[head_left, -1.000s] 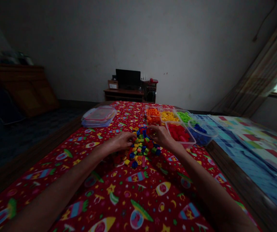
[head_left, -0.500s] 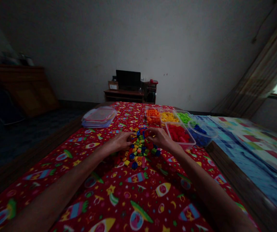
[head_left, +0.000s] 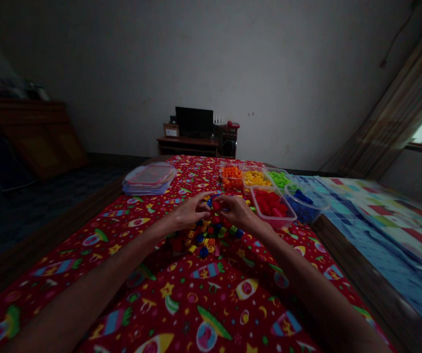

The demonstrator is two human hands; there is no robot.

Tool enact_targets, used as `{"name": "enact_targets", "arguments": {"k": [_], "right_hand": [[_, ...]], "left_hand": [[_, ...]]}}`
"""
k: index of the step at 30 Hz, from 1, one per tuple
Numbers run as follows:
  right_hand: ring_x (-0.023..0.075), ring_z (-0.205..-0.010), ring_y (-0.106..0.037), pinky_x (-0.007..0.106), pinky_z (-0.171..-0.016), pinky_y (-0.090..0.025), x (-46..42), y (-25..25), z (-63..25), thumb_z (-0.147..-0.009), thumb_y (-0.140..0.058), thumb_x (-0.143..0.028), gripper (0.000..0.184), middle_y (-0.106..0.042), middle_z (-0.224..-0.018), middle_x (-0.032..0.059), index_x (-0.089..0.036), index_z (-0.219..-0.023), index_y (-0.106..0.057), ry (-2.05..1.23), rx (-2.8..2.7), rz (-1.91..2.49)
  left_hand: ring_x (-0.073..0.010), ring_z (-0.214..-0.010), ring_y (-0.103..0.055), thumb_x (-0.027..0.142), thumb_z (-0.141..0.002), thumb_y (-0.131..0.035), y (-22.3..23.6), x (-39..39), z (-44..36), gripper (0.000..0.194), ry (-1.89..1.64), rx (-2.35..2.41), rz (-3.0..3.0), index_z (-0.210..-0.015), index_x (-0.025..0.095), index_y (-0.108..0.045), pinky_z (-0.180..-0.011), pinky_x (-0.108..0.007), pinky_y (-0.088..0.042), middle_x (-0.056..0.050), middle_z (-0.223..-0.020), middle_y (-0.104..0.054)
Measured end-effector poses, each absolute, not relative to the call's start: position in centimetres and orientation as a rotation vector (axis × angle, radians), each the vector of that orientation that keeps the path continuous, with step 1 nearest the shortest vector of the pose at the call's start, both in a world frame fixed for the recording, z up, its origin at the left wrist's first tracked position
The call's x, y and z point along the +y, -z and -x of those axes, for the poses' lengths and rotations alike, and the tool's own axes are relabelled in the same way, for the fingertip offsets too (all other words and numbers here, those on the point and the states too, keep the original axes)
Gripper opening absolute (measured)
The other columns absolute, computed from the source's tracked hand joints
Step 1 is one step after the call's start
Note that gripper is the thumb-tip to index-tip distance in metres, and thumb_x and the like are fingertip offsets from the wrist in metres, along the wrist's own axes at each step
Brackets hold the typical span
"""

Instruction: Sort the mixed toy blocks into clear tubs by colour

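A mixed heap of small plastic building blocks (head_left: pixel 208 240) in several colours lies on the red patterned cloth. Over its left side is my left hand (head_left: pixel 190 212), thumb and fingers apart with nothing visible between them. Opposite it, my right hand (head_left: pixel 237 212) pinches a red block (head_left: pixel 216 206) between thumb and fingers, above the heap. The two hands nearly meet, and they cover the far part of the heap. Just right of my right hand stands a clear box of red blocks (head_left: pixel 270 203).
Behind the red box are tubs of orange blocks (head_left: pixel 232 172), yellow blocks (head_left: pixel 255 178) and green blocks (head_left: pixel 279 179). A round tub of blue blocks (head_left: pixel 303 197) stands at the right edge. Stacked lids (head_left: pixel 149 177) lie at the left. A bed (head_left: pixel 380 211) adjoins the table's right side.
My hands have come closer together over the heap. The red block now shows in my right hand's fingertips, and my left hand's fingers have spread and reached slightly further in.
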State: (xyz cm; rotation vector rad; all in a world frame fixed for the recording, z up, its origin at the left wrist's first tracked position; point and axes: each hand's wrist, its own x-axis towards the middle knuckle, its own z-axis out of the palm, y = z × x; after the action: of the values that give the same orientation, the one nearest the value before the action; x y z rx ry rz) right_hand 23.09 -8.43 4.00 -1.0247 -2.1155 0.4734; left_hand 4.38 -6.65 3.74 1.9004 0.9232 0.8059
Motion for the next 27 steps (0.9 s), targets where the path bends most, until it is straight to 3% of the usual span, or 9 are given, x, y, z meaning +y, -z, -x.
{"name": "enact_targets", "arguments": {"k": [6,9,12,18,27], "right_hand": [[0.0111,-0.061,-0.058,0.018,-0.056,-0.037,-8.7,-4.3,-23.1,-0.074,-0.057,-0.008,0.023,-0.069,-0.071,0.0029,-0.012,-0.090,-0.071,-0.439,-2.156,1.062],[0.0111,-0.061,-0.059,0.018,-0.055,-0.037,-8.6,-4.7,-23.9,-0.074,-0.057,-0.007,0.029,-0.069,-0.073,0.0030,-0.014,-0.098,-0.071,-0.387,-2.116,1.085],[0.0122,-0.064,-0.061,0.018,-0.056,-0.038,-8.2,-4.8,-24.9,-0.075,-0.057,-0.008,0.030,-0.070,-0.075,0.0043,-0.014,-0.101,-0.070,-0.370,-2.084,1.091],[0.0119,-0.064,-0.062,0.018,-0.057,-0.039,-7.7,-4.7,-25.3,-0.075,-0.058,-0.008,0.028,-0.071,-0.077,0.0045,-0.015,-0.100,-0.070,-0.355,-2.102,1.110],[0.0119,-0.062,-0.057,0.020,-0.058,-0.035,-7.9,-5.1,-26.0,-0.075,-0.061,-0.011,0.023,-0.067,-0.071,0.0026,-0.016,-0.094,-0.071,-0.322,-2.266,1.163]], "left_hand": [[-0.0169,-0.072,-0.065,0.027,-0.069,-0.056,-3.4,-6.4,-4.1,0.062,-0.752,0.985,-1.983,-0.129,0.014,-0.047,-0.066,-0.027,-0.051,-0.001,-0.075,-0.069],[-0.0202,-0.082,-0.066,0.037,-0.074,-0.055,-3.8,-6.4,-3.5,0.047,-0.756,1.149,-2.093,-0.115,0.014,-0.061,-0.069,-0.029,-0.052,-0.005,-0.087,-0.071],[-0.0203,-0.084,-0.066,0.035,-0.076,-0.056,-3.9,-6.4,-3.3,0.035,-0.729,1.262,-2.232,-0.103,0.017,-0.067,-0.073,-0.029,-0.052,-0.005,-0.094,-0.072],[-0.0218,-0.100,-0.060,0.028,-0.077,-0.061,-1.4,-6.6,-4.5,0.025,-0.677,1.152,-2.570,-0.098,0.019,-0.069,-0.090,-0.033,-0.047,-0.008,-0.104,-0.067],[-0.0204,-0.092,-0.060,0.032,-0.083,-0.055,-0.8,-6.8,-4.6,0.022,-0.623,1.263,-2.623,-0.095,0.019,-0.067,-0.083,-0.031,-0.046,-0.006,-0.095,-0.067]]}}
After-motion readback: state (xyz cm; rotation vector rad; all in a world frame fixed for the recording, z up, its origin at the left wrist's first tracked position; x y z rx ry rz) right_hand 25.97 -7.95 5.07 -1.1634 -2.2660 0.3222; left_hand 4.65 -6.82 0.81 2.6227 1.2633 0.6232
